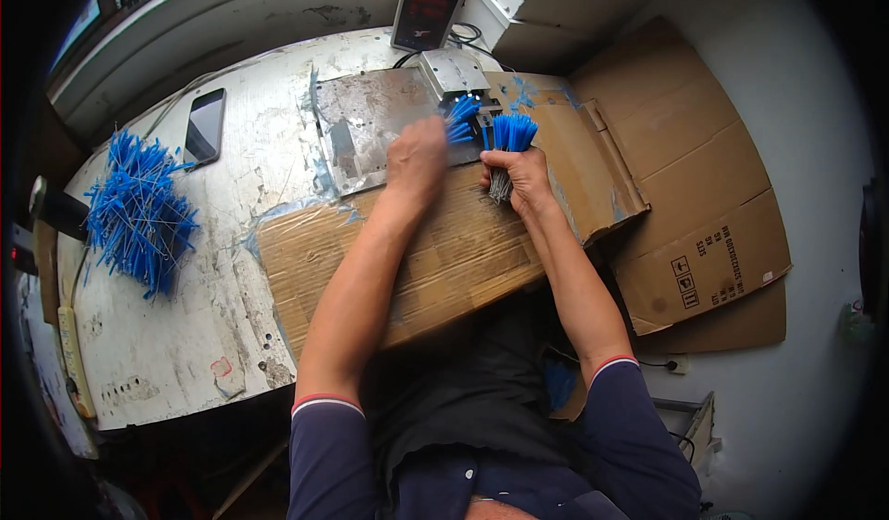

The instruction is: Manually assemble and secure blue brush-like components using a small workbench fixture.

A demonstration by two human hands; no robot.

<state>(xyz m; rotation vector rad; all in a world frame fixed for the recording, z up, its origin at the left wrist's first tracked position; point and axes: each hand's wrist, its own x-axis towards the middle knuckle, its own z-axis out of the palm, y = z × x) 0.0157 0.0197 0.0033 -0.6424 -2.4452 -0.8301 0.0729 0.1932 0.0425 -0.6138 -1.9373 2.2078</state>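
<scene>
My right hand is closed round an upright bundle of blue-sleeved wires; their blue ends stick up above the fingers and thin bare metal ends hang below. My left hand is smeared by motion over the metal plate, so its fingers cannot be made out. Right beside it, a smaller bunch of blue-sleeved wires slants up in front of a small grey metal machine. Whether the left hand grips that bunch is unclear.
A large tangled heap of blue-sleeved wires lies at the left of the worn white table. Near it is a phone. A counter box with a red display stands at the back. Cardboard covers the front edge; more cardboard leans right.
</scene>
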